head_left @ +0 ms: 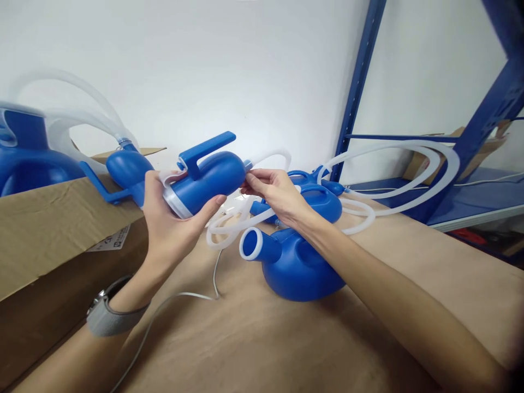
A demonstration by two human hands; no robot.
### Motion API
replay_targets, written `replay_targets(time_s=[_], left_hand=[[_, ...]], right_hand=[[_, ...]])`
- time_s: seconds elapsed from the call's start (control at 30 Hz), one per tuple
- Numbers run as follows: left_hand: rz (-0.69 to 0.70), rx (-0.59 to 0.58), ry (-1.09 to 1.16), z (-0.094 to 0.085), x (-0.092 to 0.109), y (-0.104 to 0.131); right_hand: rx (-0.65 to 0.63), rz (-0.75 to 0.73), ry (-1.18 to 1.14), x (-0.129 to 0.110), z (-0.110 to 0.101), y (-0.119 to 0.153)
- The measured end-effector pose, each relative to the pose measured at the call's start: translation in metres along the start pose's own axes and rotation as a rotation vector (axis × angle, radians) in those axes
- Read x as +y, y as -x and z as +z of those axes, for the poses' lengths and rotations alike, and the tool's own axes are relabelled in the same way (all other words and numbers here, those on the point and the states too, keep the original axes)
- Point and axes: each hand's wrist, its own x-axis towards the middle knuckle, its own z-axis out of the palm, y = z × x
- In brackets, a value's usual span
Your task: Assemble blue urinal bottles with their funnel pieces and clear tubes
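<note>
**At work in a stockroom or packing workshop**

I take this for a stockroom or a small packing workshop; I cannot tell which. On my right stands a blue metal rack (359, 82) with perforated uprights, a cardboard box (487, 153) on its shelf. On my left is a large carton (49, 229) with a printed label (109, 240). Several similar blue containers (65, 166) with clear hoses (452, 164) crowd the carton and my brown worktop (245, 344), against a plain white wall (225, 65).

single head-worn view, looking forward and down, close above the tabletop (245, 338)
</note>
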Motion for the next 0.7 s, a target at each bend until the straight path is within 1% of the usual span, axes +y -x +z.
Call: replay_targets(time_s=[0.07, 0.23, 0.37, 0.53, 0.7], left_hand=[[-0.038, 0.007, 0.002, 0.0, -0.001, 0.0], [-0.072, 0.023, 0.025, 0.001, 0.0, 0.0], [-0.115, 0.016, 0.037, -0.001, 0.003, -0.001], [-0.104, -0.012, 0.032, -0.003, 0.002, 0.0], [-0.101, -0.02, 0.048, -0.002, -0.002, 0.001]], right_hand=[[-0.027, 0.023, -0.029, 0.0, -0.001, 0.0], [-0.141, 0.167, -0.128, -0.008, -0.005, 0.002], [-0.184, 0.243, -0.174, -0.014, -0.009, 0.003], [-0.253, 0.208, -0.081, -0.012, -0.014, 0.003], [-0.269, 0.146, -0.067, -0.004, -0.014, 0.0]])
